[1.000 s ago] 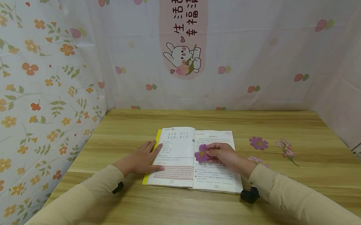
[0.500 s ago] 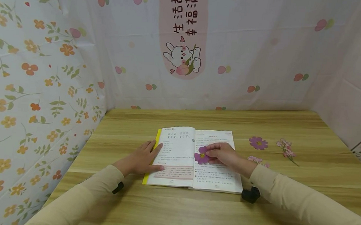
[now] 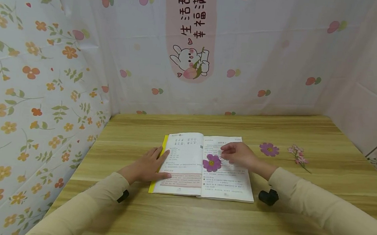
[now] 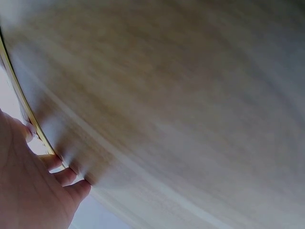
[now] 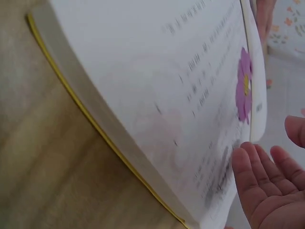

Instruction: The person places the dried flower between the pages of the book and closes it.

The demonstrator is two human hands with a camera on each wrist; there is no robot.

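An open book (image 3: 185, 161) with a yellow cover edge lies on the table. A purple pressed flower (image 3: 212, 163) with a yellow centre lies on its right page, close to the spine. My left hand (image 3: 148, 166) rests at the book's left edge, the thumb on the page; in the left wrist view its fingertips touch the table beside the yellow edge. Just above the right page is my right hand (image 3: 240, 156), to the right of the flower and apart from it. The right wrist view has this hand (image 5: 271, 186) with loosely bent fingers, thumb apart, and nothing held.
Right of the book, a second purple flower (image 3: 269, 149) and a pink flower sprig (image 3: 298, 155) lie on the wooden table (image 3: 173, 223). A black wrist device (image 3: 268, 197) sits under the right sleeve. Patterned cloth (image 3: 130, 54) hangs behind and at the sides.
My right hand has let go of the purple flower and drawn back a little up and right. The flower stays on the right page. My left hand has not moved.
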